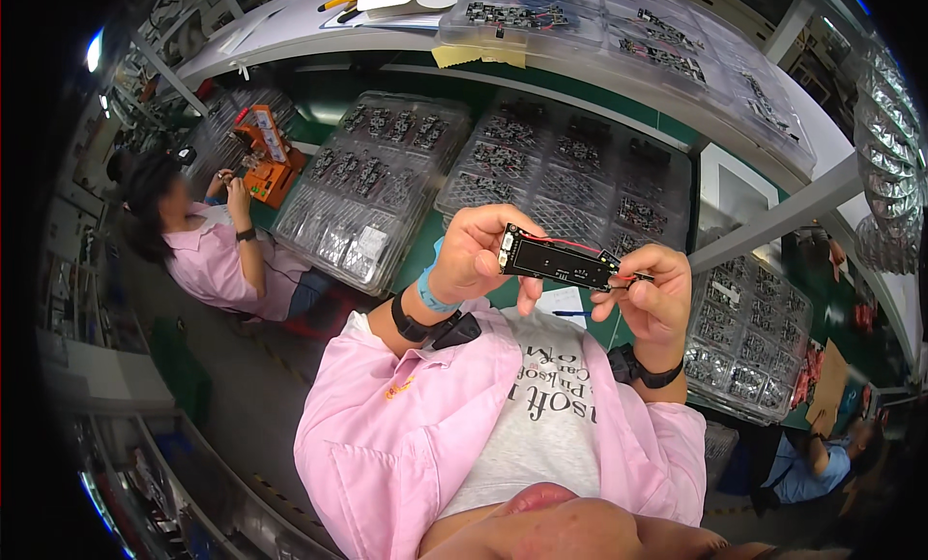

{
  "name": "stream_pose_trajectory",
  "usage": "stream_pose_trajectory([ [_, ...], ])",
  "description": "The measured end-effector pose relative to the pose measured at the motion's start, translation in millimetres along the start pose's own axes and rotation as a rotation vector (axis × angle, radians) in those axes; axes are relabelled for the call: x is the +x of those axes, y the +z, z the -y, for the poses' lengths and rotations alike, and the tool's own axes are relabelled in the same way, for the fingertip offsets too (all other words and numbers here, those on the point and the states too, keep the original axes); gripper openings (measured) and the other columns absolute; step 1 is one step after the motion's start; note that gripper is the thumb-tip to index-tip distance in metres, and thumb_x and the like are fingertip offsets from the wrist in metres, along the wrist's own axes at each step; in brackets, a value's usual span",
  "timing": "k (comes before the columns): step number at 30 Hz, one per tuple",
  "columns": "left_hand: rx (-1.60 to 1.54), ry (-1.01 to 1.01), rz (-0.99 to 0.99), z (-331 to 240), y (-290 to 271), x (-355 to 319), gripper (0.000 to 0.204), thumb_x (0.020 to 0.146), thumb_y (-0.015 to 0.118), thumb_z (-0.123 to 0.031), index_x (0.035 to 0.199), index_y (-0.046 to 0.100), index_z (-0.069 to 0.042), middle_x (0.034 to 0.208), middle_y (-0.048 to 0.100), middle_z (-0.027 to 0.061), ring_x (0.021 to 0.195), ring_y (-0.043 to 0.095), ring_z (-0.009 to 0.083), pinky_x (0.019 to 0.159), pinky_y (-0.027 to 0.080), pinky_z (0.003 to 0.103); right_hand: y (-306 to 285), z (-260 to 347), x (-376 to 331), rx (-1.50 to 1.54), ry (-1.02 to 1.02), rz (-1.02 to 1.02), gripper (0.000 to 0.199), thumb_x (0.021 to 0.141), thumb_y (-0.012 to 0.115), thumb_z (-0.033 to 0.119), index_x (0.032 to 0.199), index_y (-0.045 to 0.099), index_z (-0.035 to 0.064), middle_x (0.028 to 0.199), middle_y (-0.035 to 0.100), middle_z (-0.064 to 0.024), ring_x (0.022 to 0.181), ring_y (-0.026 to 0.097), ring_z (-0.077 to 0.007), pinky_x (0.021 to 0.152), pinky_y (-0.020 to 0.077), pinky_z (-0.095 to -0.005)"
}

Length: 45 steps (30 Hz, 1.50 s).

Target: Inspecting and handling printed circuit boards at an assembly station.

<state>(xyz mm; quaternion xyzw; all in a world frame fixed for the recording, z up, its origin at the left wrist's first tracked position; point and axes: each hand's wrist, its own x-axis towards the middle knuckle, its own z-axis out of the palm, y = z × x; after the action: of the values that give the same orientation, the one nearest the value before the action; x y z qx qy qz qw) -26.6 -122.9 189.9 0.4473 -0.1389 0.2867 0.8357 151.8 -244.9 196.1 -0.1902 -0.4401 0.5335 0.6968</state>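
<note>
A long black circuit board (559,262) with a red wire along its upper edge is held up in front of my chest, between both hands. My left hand (483,253) pinches its left end, beside a white connector. At the other end the fingers of my right hand (653,291) close on the board's corner, where short red and black wires come out. Behind the board, clear plastic trays (554,194) hold several similar boards in their compartments.
More trays of boards (360,194) lie to the left, others (742,339) to the right. A shelf (290,40) above carries further trays. A slanted post (788,212) stands at right. Co-workers sit left, near an orange fixture (268,178), and far right. A blue pen (572,313) lies on paper.
</note>
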Motion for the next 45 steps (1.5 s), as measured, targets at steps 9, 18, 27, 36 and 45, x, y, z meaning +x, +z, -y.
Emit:
stream_pose_trajectory([
  [9,0.440,0.024,0.065,-6.8,-2.3,1.7,0.044,0.076,0.062,-0.015,0.110,0.046,0.009,0.076,0.059,0.0170,0.059,0.060,0.0226,0.051,0.051,0.031,3.6,3.7,-1.7,-0.083,0.036,-0.096,0.015,0.075,0.057,0.002,0.088,0.057,-0.0067,0.089,0.058,-0.0198,0.069,0.062,-0.0246,0.058,0.0510,-0.0283],
  [18,0.493,0.233,0.046,-1.9,2.8,3.3,0.048,0.071,0.062,0.000,0.114,0.043,0.011,0.107,0.048,0.0196,0.093,0.054,0.0227,0.083,0.045,0.033,7.3,6.5,-1.4,-0.847,-0.371,-0.099,0.017,0.063,0.054,-0.011,0.076,0.062,-0.0022,0.090,0.057,-0.0204,0.081,0.057,-0.0215,0.059,0.0455,-0.0224],
  [27,0.472,0.200,0.030,-0.5,-0.7,-0.4,0.049,0.068,0.062,0.003,0.113,0.043,0.012,0.108,0.047,0.0192,0.099,0.049,0.0218,0.087,0.040,0.031,8.4,2.7,-1.3,-1.052,-0.569,-0.100,0.023,0.060,0.056,-0.014,0.079,0.061,-0.0008,0.090,0.059,-0.0188,0.067,0.056,-0.0163,0.055,0.0435,-0.0214],
  [36,0.485,0.217,0.041,-0.2,-3.7,-0.6,0.049,0.067,0.059,0.005,0.113,0.042,0.013,0.104,0.047,0.0187,0.095,0.050,0.0211,0.084,0.041,0.030,10.9,2.8,-0.8,-1.003,-0.515,-0.112,0.021,0.061,0.055,-0.013,0.078,0.060,-0.0010,0.089,0.059,-0.0196,0.072,0.058,-0.0191,0.058,0.0451,-0.0217],
  [45,0.484,0.249,0.025,2.0,-6.2,1.4,0.047,0.066,0.057,0.006,0.111,0.043,0.013,0.101,0.048,0.0194,0.092,0.052,0.0219,0.081,0.042,0.031,9.6,4.1,1.9,-1.016,-0.493,-0.088,0.022,0.061,0.056,-0.013,0.078,0.059,0.0001,0.088,0.058,-0.0195,0.075,0.059,-0.0207,0.060,0.0458,-0.0227],
])
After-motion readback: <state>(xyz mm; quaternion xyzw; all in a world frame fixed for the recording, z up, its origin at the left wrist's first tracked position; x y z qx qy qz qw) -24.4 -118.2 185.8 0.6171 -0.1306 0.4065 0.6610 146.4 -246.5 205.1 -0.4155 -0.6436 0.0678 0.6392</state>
